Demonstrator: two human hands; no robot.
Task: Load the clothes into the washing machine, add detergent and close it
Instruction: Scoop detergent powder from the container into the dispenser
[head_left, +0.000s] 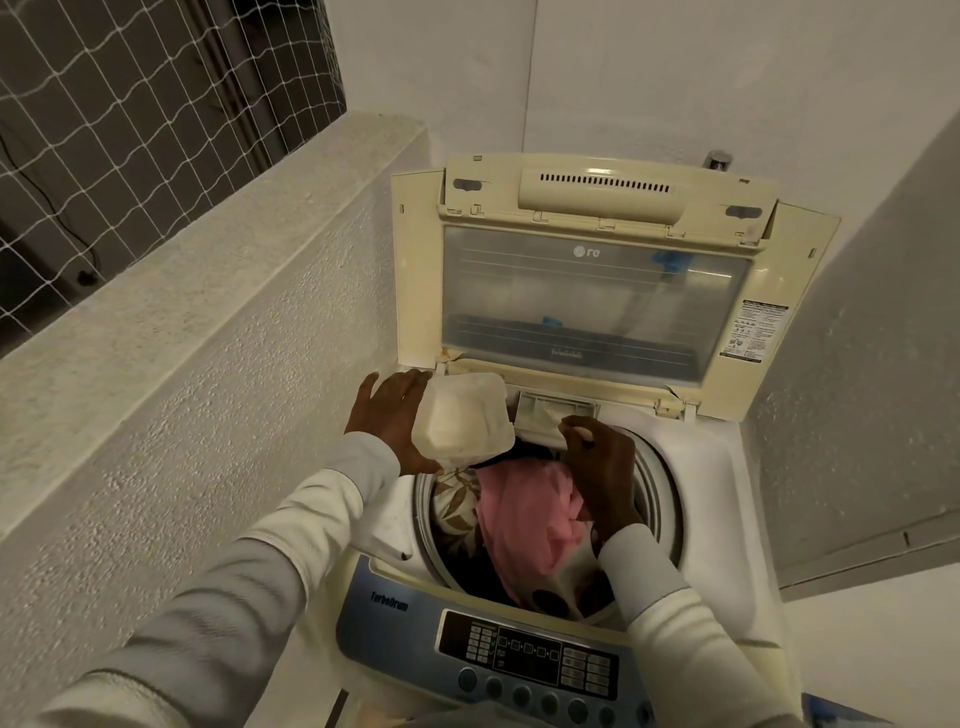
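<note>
A top-loading washing machine (717, 467) stands with its lid (597, 291) raised against the back wall. In the drum lie clothes: a pink garment (524, 519) and a leaf-patterned cloth (454, 506). My left hand (389, 415) holds a white plastic container (462, 415) over the drum's back left edge, with powder inside. My right hand (602, 462) reaches to the detergent drawer (550, 410) at the back rim, fingers curled at its front edge, pinching something small that I cannot make out.
The blue control panel (519, 654) runs along the machine's front. A rough plastered parapet (208, 312) rises close on the left, with netting (130, 130) above it. A grey wall panel (857, 389) hems the right side.
</note>
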